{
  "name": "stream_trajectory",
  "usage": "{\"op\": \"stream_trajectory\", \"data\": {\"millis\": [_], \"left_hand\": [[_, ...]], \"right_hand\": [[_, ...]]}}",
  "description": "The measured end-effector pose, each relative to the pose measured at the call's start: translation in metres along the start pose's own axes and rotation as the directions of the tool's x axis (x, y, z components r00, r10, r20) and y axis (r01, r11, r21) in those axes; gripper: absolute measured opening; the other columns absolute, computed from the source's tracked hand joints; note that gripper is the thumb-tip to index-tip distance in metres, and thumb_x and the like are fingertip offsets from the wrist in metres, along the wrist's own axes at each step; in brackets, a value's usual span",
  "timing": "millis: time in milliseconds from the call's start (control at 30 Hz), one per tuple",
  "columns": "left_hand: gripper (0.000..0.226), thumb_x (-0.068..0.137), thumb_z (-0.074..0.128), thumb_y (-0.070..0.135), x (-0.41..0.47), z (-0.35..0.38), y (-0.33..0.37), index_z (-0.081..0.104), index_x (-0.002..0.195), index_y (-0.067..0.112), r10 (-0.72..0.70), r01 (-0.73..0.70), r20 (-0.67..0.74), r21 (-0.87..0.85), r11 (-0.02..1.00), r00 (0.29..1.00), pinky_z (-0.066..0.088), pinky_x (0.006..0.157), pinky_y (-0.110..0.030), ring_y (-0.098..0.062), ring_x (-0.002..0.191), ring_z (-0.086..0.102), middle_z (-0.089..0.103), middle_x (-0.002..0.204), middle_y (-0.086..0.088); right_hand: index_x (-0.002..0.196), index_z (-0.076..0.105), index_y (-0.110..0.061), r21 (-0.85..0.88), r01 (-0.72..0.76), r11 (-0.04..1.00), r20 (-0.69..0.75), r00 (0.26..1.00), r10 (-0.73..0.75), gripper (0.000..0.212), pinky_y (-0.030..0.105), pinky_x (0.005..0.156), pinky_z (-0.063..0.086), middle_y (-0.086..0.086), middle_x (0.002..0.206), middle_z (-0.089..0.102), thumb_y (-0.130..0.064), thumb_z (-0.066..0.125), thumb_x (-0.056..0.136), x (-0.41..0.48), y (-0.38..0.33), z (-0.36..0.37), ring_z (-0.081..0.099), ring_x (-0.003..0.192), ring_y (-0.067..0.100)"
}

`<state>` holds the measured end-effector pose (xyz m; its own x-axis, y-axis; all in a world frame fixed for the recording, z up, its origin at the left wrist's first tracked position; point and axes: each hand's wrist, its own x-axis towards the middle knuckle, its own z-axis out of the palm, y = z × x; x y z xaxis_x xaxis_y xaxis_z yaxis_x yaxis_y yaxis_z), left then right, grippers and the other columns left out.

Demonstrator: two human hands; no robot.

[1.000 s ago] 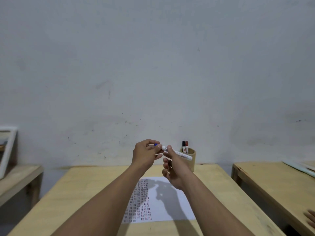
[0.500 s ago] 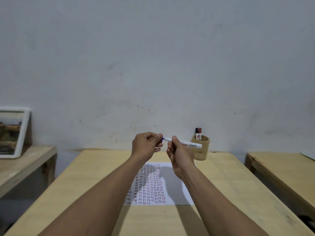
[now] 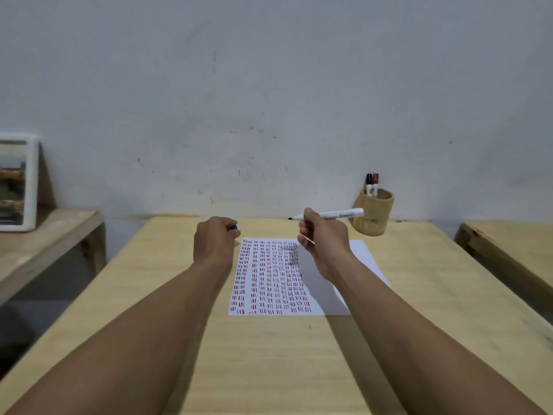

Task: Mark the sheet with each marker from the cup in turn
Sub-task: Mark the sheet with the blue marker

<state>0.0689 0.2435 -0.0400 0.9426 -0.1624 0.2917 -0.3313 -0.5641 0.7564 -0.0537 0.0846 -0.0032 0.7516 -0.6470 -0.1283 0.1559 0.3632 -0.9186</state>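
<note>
Wood is what the worktop (image 3: 167,295) is made of, pale and smooth, and a white sheet (image 3: 363,259) lies flat on it so it does not slip while someone draws. The left part of the sheet is full of small red and dark marks in neat rows. The right part is bare, so there is room for more.

The right hand (image 3: 321,239) is closed around a white marker (image 3: 338,214). It holds the marker up in the air, above the far edge of the sheet, not touching the paper. The dark tip points left and has no cap on it, so it looks ready to write. The fingers grip near the tip end, which I think gives good control for small marks.

The left hand (image 3: 214,241) is curled into a loose fist, just left of the sheet. A little blue cap (image 3: 234,227) peeks out by its fingers. The hand seems to keep the cap safe so it can go back on later.

A bamboo cup (image 3: 372,215) stands on the far right of the worktop, near the wall. Two more markers (image 3: 372,182) stand up in it, one with a black cap and one with a red cap, waiting for their turn.

I think the next job is to bring the tip down onto the sheet.
</note>
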Motion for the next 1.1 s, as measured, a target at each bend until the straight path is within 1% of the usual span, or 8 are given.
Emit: {"op": "stream_trajectory", "data": {"millis": [100,267,400,500,600,700,867,1100], "left_hand": [[0.026,0.090,0.068,0.014,0.003,0.009,-0.013,0.075,0.116,0.014,-0.046,0.044,0.015,0.098,0.994,0.999,0.045,0.079,-0.029,-0.029,0.101,0.069,0.075,0.111,-0.009],[0.032,0.094,0.062,0.013,0.002,0.013,-0.016,0.070,0.125,0.016,-0.091,0.089,0.013,0.110,0.990,0.996,0.040,0.075,-0.028,-0.023,0.088,0.062,0.075,0.112,-0.006],[0.051,0.096,0.061,0.020,-0.009,0.006,-0.020,0.049,0.146,0.021,-0.053,0.049,0.030,0.131,0.990,0.998,0.049,0.084,-0.037,-0.030,0.110,0.064,0.067,0.127,-0.006],[0.048,0.101,0.050,0.029,-0.023,0.000,-0.027,0.045,0.148,0.021,-0.009,-0.007,0.071,0.222,0.975,0.997,0.047,0.094,-0.041,-0.030,0.123,0.058,0.062,0.137,-0.006],[0.048,0.104,0.035,0.037,-0.031,-0.006,-0.039,0.045,0.148,0.023,0.011,-0.086,0.191,0.391,0.916,0.981,0.032,0.114,-0.050,-0.031,0.139,0.044,0.055,0.146,-0.009],[0.052,0.103,0.020,0.042,-0.030,-0.004,-0.047,0.033,0.153,0.036,-0.020,-0.157,0.326,0.507,0.848,0.945,0.008,0.122,-0.057,-0.031,0.154,0.014,0.030,0.163,-0.012],[0.054,0.102,0.018,0.045,-0.030,-0.003,-0.048,0.025,0.155,0.041,-0.003,-0.194,0.348,0.531,0.825,0.938,0.002,0.123,-0.055,-0.028,0.155,0.005,0.015,0.168,-0.009],[0.055,0.101,0.016,0.048,-0.028,-0.002,-0.052,0.025,0.155,0.042,-0.001,-0.202,0.350,0.543,0.815,0.937,0.002,0.122,-0.055,-0.028,0.155,0.006,0.015,0.168,-0.008]], "right_hand": [[0.085,0.068,-0.004,-0.045,-0.001,0.999,0.002,1.000,0.001,0.016,0.023,0.057,0.053,0.005,0.069,0.058,-0.016,0.065,0.096,0.006,0.008,0.001,0.054,0.058,0.011],[0.086,0.070,-0.004,-0.137,0.023,0.990,0.002,1.000,-0.023,0.017,0.023,0.060,0.055,0.005,0.070,0.060,-0.018,0.066,0.095,0.014,0.016,0.000,0.056,0.061,0.012],[0.087,0.071,0.001,-0.217,0.110,0.970,0.041,0.994,-0.104,0.015,0.022,0.056,0.056,0.008,0.071,0.063,-0.013,0.069,0.093,0.017,0.013,-0.002,0.059,0.058,0.012],[0.085,0.074,-0.002,-0.430,0.210,0.878,0.047,0.976,-0.211,0.018,0.024,0.053,0.054,0.005,0.067,0.068,-0.019,0.071,0.090,0.025,0.006,-0.008,0.064,0.059,0.013],[0.084,0.073,-0.003,-0.570,0.239,0.786,0.045,0.964,-0.261,0.017,0.026,0.052,0.054,0.006,0.067,0.069,-0.018,0.067,0.085,0.037,0.004,-0.015,0.063,0.058,0.016],[0.087,0.072,0.000,-0.665,0.239,0.707,0.058,0.961,-0.270,0.021,0.025,0.046,0.051,0.006,0.066,0.069,-0.019,0.065,0.084,0.045,0.012,-0.021,0.061,0.050,0.014],[0.079,0.069,-0.004,-0.736,0.199,0.647,0.019,0.961,-0.275,0.024,0.037,0.057,0.056,0.007,0.070,0.074,-0.028,0.066,0.077,0.056,0.033,-0.027,0.070,0.065,0.027],[0.076,0.072,-0.004,-0.738,0.184,0.649,-0.028,0.953,-0.301,0.023,0.020,0.046,0.041,0.003,0.070,0.072,-0.025,0.068,0.084,0.062,0.046,-0.031,0.067,0.064,0.015]]}}
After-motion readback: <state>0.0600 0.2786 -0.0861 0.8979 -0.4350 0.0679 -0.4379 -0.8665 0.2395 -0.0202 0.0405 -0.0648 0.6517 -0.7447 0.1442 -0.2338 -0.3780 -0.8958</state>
